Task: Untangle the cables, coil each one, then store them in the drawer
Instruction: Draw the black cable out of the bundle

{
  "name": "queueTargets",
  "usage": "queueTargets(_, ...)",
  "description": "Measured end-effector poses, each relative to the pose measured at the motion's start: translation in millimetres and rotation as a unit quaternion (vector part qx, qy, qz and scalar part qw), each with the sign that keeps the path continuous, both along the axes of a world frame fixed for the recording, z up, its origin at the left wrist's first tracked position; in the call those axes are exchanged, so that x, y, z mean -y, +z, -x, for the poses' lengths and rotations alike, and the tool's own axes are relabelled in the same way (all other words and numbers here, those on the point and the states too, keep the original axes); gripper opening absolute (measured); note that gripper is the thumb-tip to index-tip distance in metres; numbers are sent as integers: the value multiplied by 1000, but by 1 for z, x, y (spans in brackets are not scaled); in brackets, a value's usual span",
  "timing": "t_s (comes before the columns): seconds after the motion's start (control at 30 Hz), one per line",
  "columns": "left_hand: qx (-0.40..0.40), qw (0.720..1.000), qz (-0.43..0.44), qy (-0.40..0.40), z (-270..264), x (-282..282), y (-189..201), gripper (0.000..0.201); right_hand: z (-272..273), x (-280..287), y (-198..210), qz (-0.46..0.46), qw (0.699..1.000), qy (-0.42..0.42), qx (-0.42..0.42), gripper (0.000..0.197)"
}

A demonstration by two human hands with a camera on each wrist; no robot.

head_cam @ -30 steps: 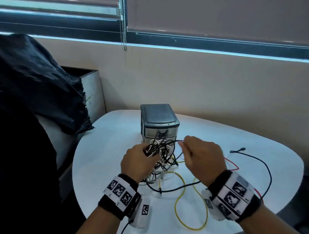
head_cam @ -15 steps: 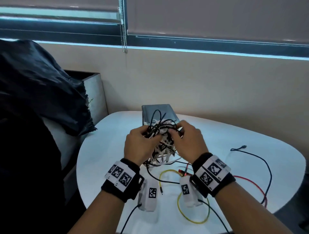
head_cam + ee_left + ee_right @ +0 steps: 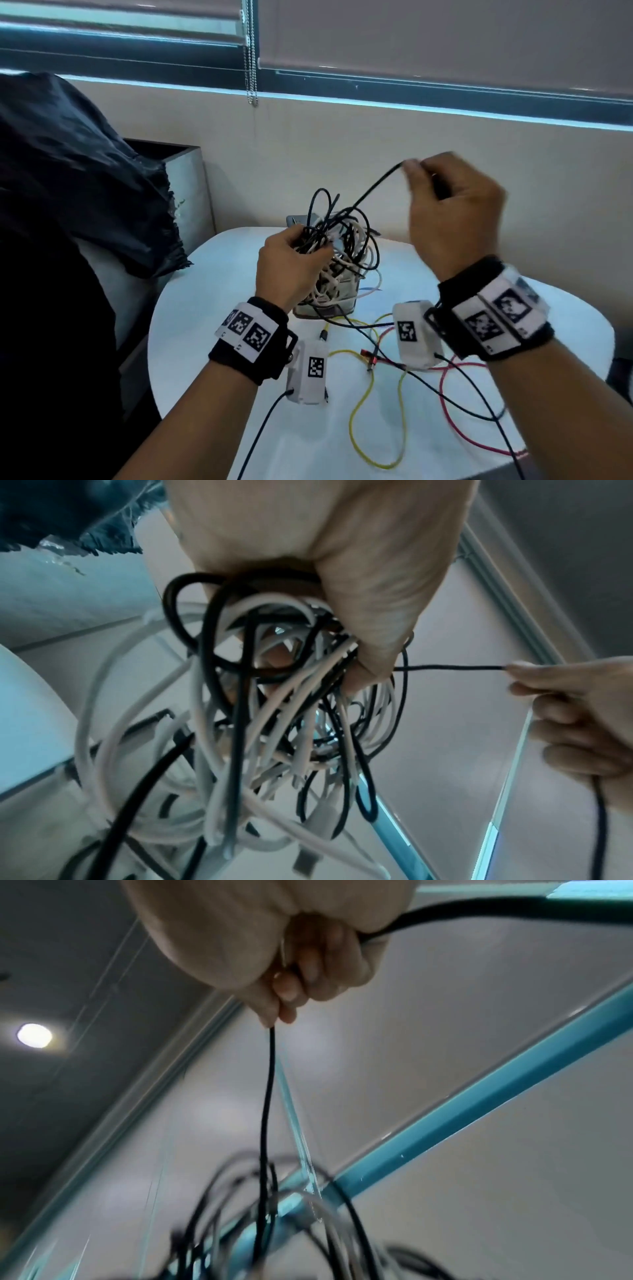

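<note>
the right hand [image 3: 455,212] has its fingers [image 3: 291,988] pinched on a thin black cable [image 3: 373,188], drawn taut toward 2 o'clock from the tangle [image 3: 339,253]. the left hand [image 3: 291,267] grips that black-and-white tangle above the tabletop [image 3: 212,308]; the drawer unit [image 3: 329,308] sits behind. yellow [image 3: 363,404] and red cables [image 3: 455,411] trail at 5 o'clock. wristbands [image 3: 246,332] bear square code markers, no readable writing.

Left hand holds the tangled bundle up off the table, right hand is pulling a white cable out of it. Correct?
Not quite: the cable in the right hand's grip is black, not white, as the left wrist view shows. The left hand does hold the tangled bundle above the table.
</note>
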State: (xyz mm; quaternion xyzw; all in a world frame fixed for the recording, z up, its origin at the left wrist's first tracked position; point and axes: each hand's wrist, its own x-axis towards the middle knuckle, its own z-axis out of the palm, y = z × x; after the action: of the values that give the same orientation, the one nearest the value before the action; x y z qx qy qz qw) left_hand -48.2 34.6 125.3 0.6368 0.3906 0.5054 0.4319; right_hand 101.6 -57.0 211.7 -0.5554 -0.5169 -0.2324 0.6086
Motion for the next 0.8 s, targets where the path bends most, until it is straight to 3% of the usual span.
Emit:
queueTargets(0.1, -29, 1000, 5, 7, 6, -7, -10, 14, -26, 7, 8, -39, 993, -24, -107, 22)
queueTargets(0.17, -54, 998, 4, 29, 7, -9, -17, 19, -38, 6, -2, 74, 987, -42, -138, 20)
queueTargets(0.27, -72, 997, -5, 33, 6, -5, -20, 23, -29, 7, -23, 263, 958, -36, -110, 14)
queueTargets(0.43, -83, 995, -12, 47, 10, -6, -23, 25, -24, 13, -12, 174, 979, -23, -98, 32)
queueTargets(0.5, -96, 994, -21, 51, 12, -6, -23, 27, -25, 15, -2, 268, 962, -32, -30, 29)
queueTargets(0.57, -103, 993, -36, 34, 9, -1, -19, 26, -17, 13, -3, 380, 918, -59, 97, 24)
queueTargets(0.67, -85, 995, -59, 11, -1, 11, -9, 20, 3, 9, -14, 428, 876, -72, 211, 33)
queueTargets(0.73, -64, 997, -50, 11, -4, 14, -5, 18, 10, 8, -20, 414, 873, -63, 250, 35)
queueTargets(0.8, -54, 998, -32, 6, -1, 14, -5, 19, 7, 12, -21, 369, 892, -64, 253, 36)
